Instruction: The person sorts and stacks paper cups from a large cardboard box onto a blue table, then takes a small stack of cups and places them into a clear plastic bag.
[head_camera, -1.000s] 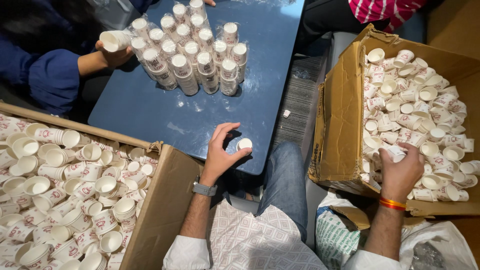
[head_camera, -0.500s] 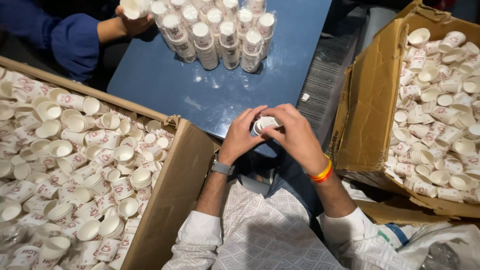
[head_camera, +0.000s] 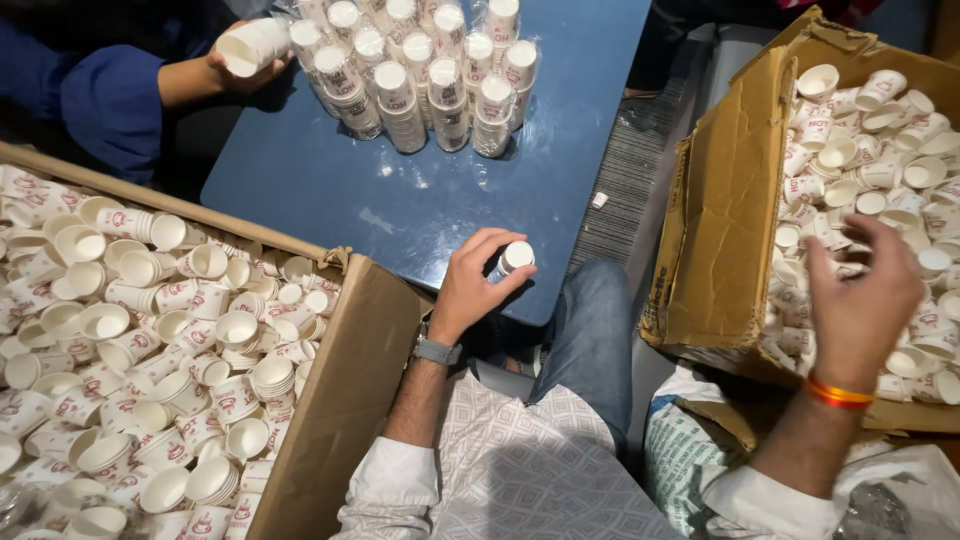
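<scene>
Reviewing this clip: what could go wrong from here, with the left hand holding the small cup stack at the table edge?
1. The left hand pinches the small cup stack right at the edge of the blue table; a loose grip might drop it onto the lap below.
2. The right hand hovers over the right box, whose torn flap sags; cups might spill out.
3. The wrapped stacks stand crowded upright, so a nudge might topple several.

2 brown cartons (head_camera: 330, 400) (head_camera: 720, 210) — wrapped cup stacks (head_camera: 430, 70).
</scene>
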